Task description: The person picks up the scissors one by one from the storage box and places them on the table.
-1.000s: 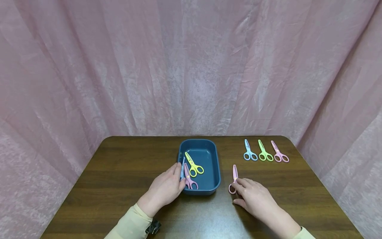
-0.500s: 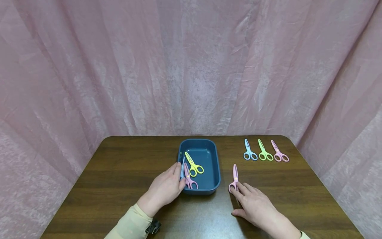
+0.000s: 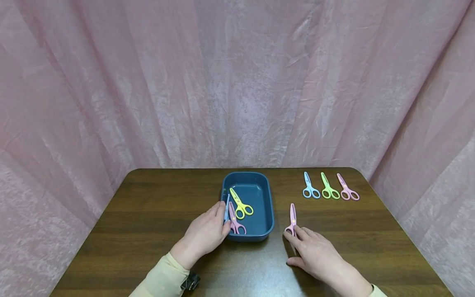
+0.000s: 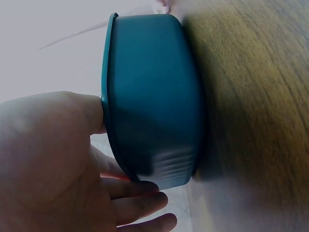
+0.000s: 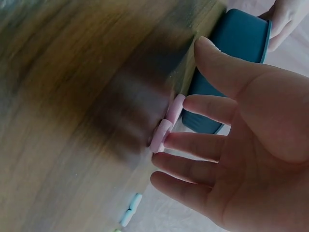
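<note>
My left hand point(image 3: 205, 229) holds the near left corner of a dark blue tray point(image 3: 273, 210). In the left wrist view its thumb and index finger go over the tray's rim point(image 4: 105, 77), while the other fingers lie outside. Inside the tray are yellow scissors point(image 3: 236, 199), pink scissors point(image 3: 232, 213) and a blue pair point(image 3: 227, 206) on edge by the left wall, partly hidden by the hand. Right of the tray, my right hand point(image 3: 320, 252) touches the handle loops of other pink scissors point(image 3: 292, 214) with nearly straight fingertips. Its thumb stands apart from them in the right wrist view.
Blue scissors point(image 3: 310, 187), green scissors point(image 3: 328, 187) and pink scissors point(image 3: 347, 189) lie in a row at the far right of the wooden table point(image 3: 163, 198). A pink curtain point(image 3: 237, 82) hangs behind the table.
My right hand has slid slightly left and toward me, its fingertips now at the handle loops and its thumb farther from them. My left hand and the tray have stayed put.
</note>
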Demonstrator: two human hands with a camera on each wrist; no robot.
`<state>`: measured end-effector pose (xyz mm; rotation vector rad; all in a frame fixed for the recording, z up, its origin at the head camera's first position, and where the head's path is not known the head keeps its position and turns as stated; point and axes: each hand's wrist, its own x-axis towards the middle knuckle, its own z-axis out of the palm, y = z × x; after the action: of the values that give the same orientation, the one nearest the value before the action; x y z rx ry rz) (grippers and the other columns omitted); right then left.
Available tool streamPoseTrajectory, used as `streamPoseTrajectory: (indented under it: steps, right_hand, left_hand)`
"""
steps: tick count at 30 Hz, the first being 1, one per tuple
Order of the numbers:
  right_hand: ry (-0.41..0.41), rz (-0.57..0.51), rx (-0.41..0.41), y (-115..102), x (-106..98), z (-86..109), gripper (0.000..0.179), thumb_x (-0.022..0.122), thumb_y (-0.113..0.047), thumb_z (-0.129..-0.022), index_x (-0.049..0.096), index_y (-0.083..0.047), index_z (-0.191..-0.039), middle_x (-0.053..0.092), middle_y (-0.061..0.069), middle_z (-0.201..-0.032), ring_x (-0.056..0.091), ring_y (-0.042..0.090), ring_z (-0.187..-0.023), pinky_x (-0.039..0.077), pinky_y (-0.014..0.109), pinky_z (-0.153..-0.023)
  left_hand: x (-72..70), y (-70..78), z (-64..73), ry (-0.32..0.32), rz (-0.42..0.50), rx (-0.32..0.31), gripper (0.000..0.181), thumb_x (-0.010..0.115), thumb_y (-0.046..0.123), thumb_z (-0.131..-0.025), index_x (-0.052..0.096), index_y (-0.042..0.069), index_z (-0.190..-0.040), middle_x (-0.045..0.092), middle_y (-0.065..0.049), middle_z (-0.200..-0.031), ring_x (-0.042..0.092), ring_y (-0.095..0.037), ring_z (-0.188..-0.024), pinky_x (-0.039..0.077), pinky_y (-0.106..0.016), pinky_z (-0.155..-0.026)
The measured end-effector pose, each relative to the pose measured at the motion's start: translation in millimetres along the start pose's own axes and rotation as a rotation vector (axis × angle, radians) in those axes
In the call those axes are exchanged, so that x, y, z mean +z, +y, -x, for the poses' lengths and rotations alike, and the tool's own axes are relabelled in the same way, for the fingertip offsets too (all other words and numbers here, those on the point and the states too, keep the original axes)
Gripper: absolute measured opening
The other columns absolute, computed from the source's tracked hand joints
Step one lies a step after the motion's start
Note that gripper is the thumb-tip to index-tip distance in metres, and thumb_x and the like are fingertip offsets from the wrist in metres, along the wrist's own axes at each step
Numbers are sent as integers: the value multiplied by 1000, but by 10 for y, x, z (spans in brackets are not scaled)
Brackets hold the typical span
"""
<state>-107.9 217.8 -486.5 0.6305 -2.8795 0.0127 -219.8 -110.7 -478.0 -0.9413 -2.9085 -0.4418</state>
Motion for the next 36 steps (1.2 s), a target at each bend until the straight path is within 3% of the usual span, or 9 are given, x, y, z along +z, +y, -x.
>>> streamPoseTrajectory:
  steps: [21,36]
  right_hand:
    - [-65,-41,63,188,4,-252,62,91,-42,-90,74,-6,-137,70,27,-137,69,44,-127,58,58,-102]
    - [-96,-44,63,278,-9,-451,57,90,-40,-92,74,-4,-133,71,26,-133,71,43,-122,58,56,-102]
  left_hand:
    - [20,-10,-14,25,4,13,67,66,33,-111,49,-14,-156,53,-33,-159,58,-44,-144,51,-54,-116]
    - [30,-19,-7,14,2,7,68,65,33,-111,48,-14,-157,53,-33,-159,58,-44,-145,51,-54,-116]
